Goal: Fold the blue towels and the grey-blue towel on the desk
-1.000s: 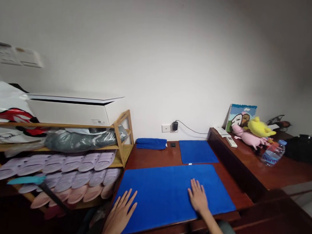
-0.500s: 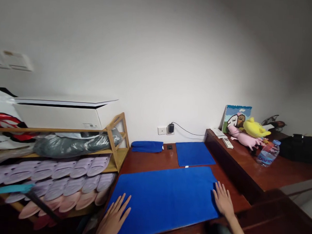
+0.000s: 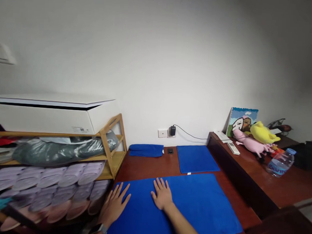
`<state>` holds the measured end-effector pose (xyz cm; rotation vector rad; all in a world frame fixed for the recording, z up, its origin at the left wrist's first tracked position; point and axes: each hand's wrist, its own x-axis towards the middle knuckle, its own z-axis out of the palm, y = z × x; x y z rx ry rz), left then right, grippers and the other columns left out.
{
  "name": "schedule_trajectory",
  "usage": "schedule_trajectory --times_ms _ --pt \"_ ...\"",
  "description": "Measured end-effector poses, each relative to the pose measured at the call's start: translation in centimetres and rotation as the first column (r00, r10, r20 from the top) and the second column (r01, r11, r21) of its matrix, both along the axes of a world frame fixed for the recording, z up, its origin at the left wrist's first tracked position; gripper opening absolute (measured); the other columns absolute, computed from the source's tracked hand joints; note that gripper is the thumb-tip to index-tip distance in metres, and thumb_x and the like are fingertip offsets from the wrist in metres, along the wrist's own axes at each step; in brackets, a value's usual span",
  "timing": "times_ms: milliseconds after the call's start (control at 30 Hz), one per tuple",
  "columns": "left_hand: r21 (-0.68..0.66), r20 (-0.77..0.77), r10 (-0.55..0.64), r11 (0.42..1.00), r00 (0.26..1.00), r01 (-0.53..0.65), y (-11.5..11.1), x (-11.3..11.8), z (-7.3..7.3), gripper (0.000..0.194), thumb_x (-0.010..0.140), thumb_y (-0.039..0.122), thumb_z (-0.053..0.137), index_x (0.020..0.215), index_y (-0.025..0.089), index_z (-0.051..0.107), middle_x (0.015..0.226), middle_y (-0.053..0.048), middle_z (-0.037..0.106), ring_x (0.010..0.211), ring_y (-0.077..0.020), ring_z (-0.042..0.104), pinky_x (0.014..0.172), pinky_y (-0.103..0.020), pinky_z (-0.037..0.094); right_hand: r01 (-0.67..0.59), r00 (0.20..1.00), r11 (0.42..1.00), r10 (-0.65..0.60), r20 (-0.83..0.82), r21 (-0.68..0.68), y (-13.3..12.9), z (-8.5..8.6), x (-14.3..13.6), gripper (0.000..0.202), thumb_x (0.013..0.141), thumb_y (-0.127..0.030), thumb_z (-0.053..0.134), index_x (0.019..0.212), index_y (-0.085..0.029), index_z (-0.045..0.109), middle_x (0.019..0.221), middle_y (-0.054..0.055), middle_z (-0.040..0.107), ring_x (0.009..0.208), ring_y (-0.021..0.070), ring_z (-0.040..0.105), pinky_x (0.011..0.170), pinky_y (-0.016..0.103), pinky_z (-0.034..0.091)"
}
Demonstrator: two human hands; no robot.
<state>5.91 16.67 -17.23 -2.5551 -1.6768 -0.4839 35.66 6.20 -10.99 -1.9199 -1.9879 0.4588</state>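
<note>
A large blue cloth [image 3: 201,203] lies spread out on the reddish-brown table. My left hand [image 3: 115,204] rests on its left edge, fingers apart and nothing held. On the same cloth, left of its middle near the far edge, my right hand [image 3: 162,194] lies flat with spread fingers. Beyond it, a smaller blue cloth [image 3: 197,158] lies flat, with a white tag at its near edge. A folded blue cloth [image 3: 146,150] sits at the back left by the wall.
At the left stands a wooden rack [image 3: 118,146] with slippers, a plastic-wrapped bundle and a white box [image 3: 41,116]. The raised surface at the right holds a bottle [image 3: 281,163], plush toys [image 3: 265,132], a remote [image 3: 233,148] and a picture. A charger [image 3: 172,130] is plugged into the wall.
My right hand has moved left from the large cloth's right edge to left of its middle. My left hand stays at the left edge. The view has shifted slightly.
</note>
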Motion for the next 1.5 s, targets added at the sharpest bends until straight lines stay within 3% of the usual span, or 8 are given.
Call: schedule_trajectory --times_ms 300,433,667,800,1000,1200,1333,1500 --pt "0.008 -0.027 0.012 1.0 1.0 -0.012 0.1 -0.3 -1.4 0.074 0.104 0.064 0.038 0.164 0.024 0.056 0.172 -0.016 0.053 0.163 -0.0394 0.044 0.132 -0.062 0.036 0.562 0.811 0.825 -0.534 0.24 -0.063 -8.8 -2.1 26.0 0.07 0.109 -0.049 0.033 0.175 -0.025 0.038 0.181 0.004 0.035 0.17 0.0288 0.025 0.14 0.052 0.019" --pt "-0.005 -0.036 0.009 1.0 0.999 -0.01 0.2 -0.4 -0.7 0.075 0.102 0.067 0.04 0.163 0.027 0.057 0.17 -0.015 0.055 0.161 -0.0394 0.046 0.129 -0.062 0.039 0.632 0.762 0.773 -0.606 0.229 -0.057 -10.9 -2.4 31.9 0.07 0.106 -0.048 0.031 0.172 -0.03 0.045 0.18 0.005 0.039 0.168 0.0317 0.031 0.137 0.052 0.025" --pt "-0.065 -0.063 0.013 0.998 0.998 -0.018 1.6 -1.1 2.5 0.069 0.105 0.057 0.036 0.157 0.022 0.064 0.161 -0.013 0.066 0.148 -0.0374 0.061 0.122 -0.055 0.048 0.676 0.736 0.732 -0.665 0.126 -0.083 -10.4 -2.0 32.2 0.07 0.101 -0.057 0.036 0.165 -0.033 0.054 0.176 0.002 0.046 0.166 0.0324 0.036 0.138 0.057 0.021" --pt "-0.02 -0.011 -0.02 1.0 1.0 0.02 1.8 -1.5 1.4 0.067 0.105 0.053 0.038 0.159 0.021 0.062 0.166 -0.013 0.061 0.155 -0.0339 0.054 0.129 -0.054 0.042 0.677 0.73 0.735 -0.67 0.133 -0.016 -8.4 0.7 28.7 0.069 0.103 -0.064 0.037 0.159 -0.032 0.062 0.169 0.006 0.056 0.164 0.037 0.04 0.136 0.064 0.022" --pt "-0.007 0.049 -0.009 1.0 0.999 0.009 1.8 -1.1 -0.7 0.069 0.105 0.053 0.04 0.162 0.019 0.058 0.172 -0.015 0.052 0.161 -0.0342 0.047 0.131 -0.055 0.041 0.253 0.96 0.963 -0.261 0.097 0.088 -3.0 2.3 7.6 0.066 0.111 -0.044 0.033 0.171 -0.018 0.046 0.179 0.009 0.039 0.169 0.0318 0.029 0.139 0.055 0.021" --pt "-0.037 0.044 0.002 0.999 0.999 0.0 1.1 -0.7 0.2 0.071 0.106 0.054 0.039 0.164 0.016 0.054 0.174 -0.018 0.049 0.163 -0.0349 0.043 0.132 -0.056 0.038 -0.174 0.984 0.984 0.175 -0.026 0.025 -0.8 -0.1 -10.0 0.071 0.114 -0.056 0.033 0.177 -0.023 0.031 0.182 0.006 0.028 0.171 0.0272 0.022 0.14 0.053 0.016" --pt "-0.047 0.064 -0.014 0.999 0.998 0.017 1.3 -0.9 0.2 0.073 0.105 0.056 0.037 0.164 0.015 0.054 0.174 -0.02 0.048 0.163 -0.0361 0.044 0.132 -0.057 0.038 -0.016 0.999 0.999 0.017 0.038 -0.028 -1.5 -0.6 -3.3 0.07 0.113 -0.056 0.033 0.177 -0.027 0.031 0.182 0.004 0.025 0.171 0.0289 0.019 0.14 0.057 0.014" --pt "-0.03 0.063 -0.017 0.999 0.998 0.019 2.3 -1.4 -0.6 0.075 0.104 0.057 0.037 0.163 0.016 0.056 0.173 -0.019 0.05 0.162 -0.0361 0.046 0.131 -0.057 0.039 0.41 0.898 0.907 -0.383 0.218 -0.094 -6.7 -0.9 18.3 0.069 0.112 -0.048 0.029 0.176 -0.023 0.034 0.182 0.005 0.027 0.171 0.0286 0.021 0.139 0.055 0.017"
